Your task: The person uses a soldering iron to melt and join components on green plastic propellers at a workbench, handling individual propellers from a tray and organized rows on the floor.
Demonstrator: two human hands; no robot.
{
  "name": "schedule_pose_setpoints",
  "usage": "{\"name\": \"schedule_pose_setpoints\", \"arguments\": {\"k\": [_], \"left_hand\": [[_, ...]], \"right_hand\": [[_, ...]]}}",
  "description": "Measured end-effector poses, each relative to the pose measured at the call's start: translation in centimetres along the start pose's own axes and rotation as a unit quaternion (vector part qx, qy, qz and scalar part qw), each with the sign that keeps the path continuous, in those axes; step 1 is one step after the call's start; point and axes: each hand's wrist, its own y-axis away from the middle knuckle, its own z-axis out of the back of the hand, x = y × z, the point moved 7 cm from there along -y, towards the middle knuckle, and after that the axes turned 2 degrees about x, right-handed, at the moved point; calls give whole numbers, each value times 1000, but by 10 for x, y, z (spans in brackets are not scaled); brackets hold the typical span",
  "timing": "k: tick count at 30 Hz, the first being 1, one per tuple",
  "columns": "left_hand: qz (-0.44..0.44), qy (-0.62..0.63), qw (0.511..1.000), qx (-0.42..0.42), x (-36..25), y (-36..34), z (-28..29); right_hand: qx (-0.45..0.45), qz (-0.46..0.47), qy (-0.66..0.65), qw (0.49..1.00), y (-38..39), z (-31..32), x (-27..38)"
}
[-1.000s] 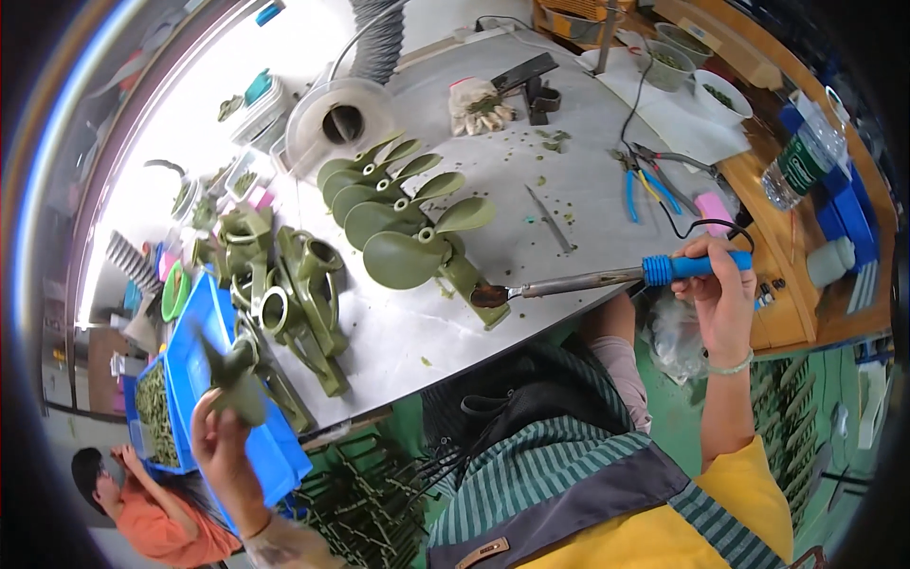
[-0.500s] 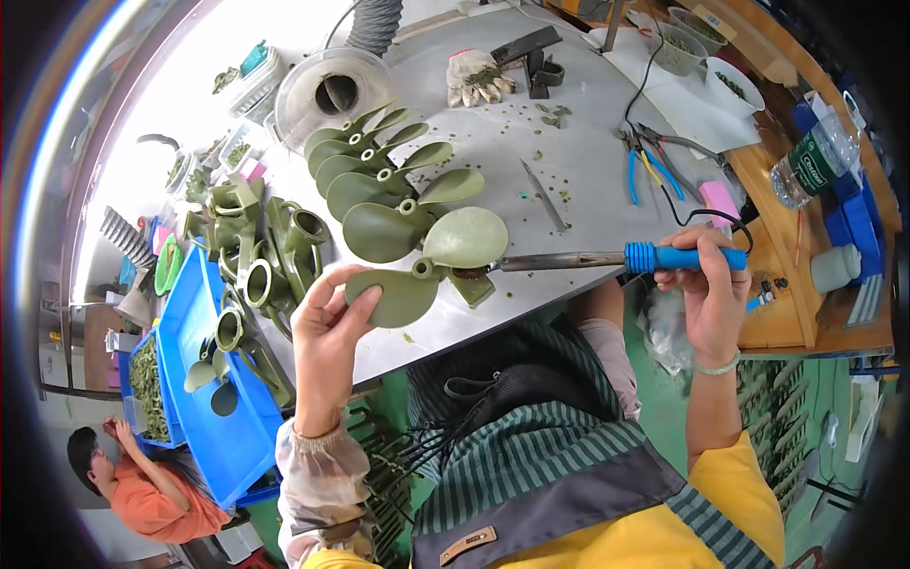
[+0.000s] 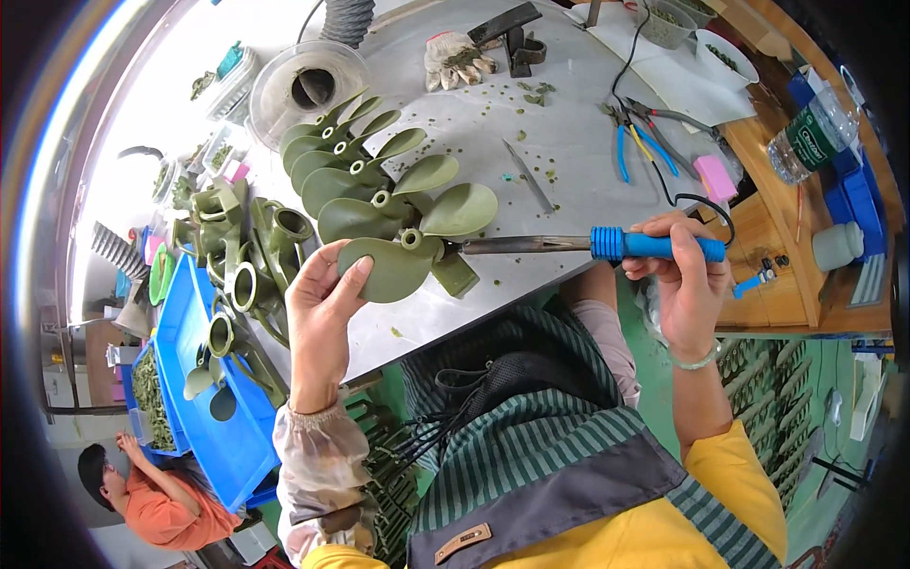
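Left hand (image 3: 322, 313) pinches the green propeller (image 3: 423, 248), probably light and stiff, by its nearest blade (image 3: 391, 275), a sound hold; right hand (image 3: 690, 292) encircles the soldering iron (image 3: 607, 244), its tip obscured.

A workshop, judging by the soldering iron (image 3: 607, 243), pliers (image 3: 622, 154), ridged hose (image 3: 348, 23) and lined-up green propellers (image 3: 358, 219).

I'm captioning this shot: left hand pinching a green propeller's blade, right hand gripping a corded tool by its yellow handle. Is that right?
Not yellow: the head view shows the right hand gripping the corded tool by its blue handle. The rest stands.
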Motion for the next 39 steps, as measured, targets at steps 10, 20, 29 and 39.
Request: {"name": "schedule_pose_setpoints", "arguments": {"k": [10, 20, 29, 39], "left_hand": [[-8, -6, 1000, 6, 0, -2, -1], [-7, 6, 1000, -3, 0, -3, -1], [-6, 0, 1000, -2, 1, -4, -1], [-7, -9, 1000, 1, 0, -5, -1]], "right_hand": [[-9, -4, -19, 1000, -1, -1, -10], [-9, -2, -19, 1000, -3, 1, -12], [-8, -1, -21, 1000, -6, 1, -12], [6, -11, -30, 999, -2, -1, -7]]}}
